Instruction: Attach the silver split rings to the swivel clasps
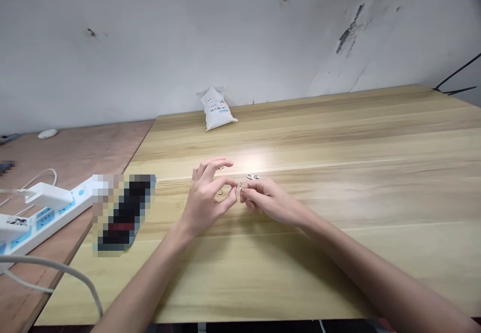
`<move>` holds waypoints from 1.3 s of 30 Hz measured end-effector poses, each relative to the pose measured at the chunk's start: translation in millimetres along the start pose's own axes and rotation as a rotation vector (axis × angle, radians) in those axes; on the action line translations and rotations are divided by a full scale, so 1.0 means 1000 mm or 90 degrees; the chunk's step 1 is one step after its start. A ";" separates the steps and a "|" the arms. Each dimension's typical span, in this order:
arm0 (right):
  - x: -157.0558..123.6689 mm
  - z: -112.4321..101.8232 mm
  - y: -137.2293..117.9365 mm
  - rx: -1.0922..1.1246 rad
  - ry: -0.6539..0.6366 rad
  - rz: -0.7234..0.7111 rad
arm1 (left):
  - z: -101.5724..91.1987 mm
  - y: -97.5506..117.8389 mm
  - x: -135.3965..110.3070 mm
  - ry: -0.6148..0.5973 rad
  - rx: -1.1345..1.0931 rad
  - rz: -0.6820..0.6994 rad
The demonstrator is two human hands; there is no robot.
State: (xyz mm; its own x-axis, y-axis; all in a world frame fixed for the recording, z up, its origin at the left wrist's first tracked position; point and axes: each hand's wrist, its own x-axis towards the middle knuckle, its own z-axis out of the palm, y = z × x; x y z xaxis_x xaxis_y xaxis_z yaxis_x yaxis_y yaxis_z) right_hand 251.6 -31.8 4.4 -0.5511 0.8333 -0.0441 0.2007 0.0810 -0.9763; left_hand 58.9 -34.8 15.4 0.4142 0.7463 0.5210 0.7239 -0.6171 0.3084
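Note:
Between my two hands is a small shiny metal ring [239,186], too small to make out in detail. My left hand [206,191] pinches it with thumb and index finger, the other fingers raised and spread. From the other side, the fingertips of my right hand [267,200] are closed on the same piece. Just behind my right hand lies a silvery metal clasp [252,176] on the table. A loose metal ring [220,192] shows through the gap under my left hand's fingers. Another little metal piece [221,168] is partly hidden behind that hand.
A white printed packet [217,110] leans near the wall at the back of the wooden table [338,162]. On the left lies a pixelated dark, phone-like object [126,212]. Beyond it, a white power strip [48,217] holds plugged-in chargers, with a cable [71,271] looping forward.

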 end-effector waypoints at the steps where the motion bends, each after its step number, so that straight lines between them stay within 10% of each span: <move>1: 0.000 -0.002 -0.001 0.071 -0.028 0.039 | 0.000 0.000 0.000 0.007 0.017 0.017; 10: 0.001 -0.012 0.001 0.435 -0.157 0.182 | 0.002 -0.001 0.000 0.012 0.066 0.054; 14: 0.006 -0.015 0.004 0.436 -0.018 0.170 | 0.001 -0.003 0.000 0.010 0.019 0.003; 18: 0.005 -0.012 0.007 0.175 0.184 0.023 | 0.002 -0.003 0.001 -0.033 -0.059 -0.081; 26: 0.003 0.009 0.018 -0.652 0.331 -0.325 | 0.000 0.001 0.001 -0.075 -0.170 -0.155; 39: 0.000 0.007 0.013 -0.849 0.351 -0.324 | 0.002 0.004 0.002 -0.032 -0.132 -0.186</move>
State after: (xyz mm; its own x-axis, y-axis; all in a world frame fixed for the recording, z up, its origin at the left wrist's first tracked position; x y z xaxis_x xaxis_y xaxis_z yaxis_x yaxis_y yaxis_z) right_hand 248.1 -34.8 -9.4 -0.4853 0.6344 0.6017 0.8141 0.5790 0.0461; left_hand 63.0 -35.3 16.2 0.2370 0.9069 0.3483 0.6912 -0.4094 0.5955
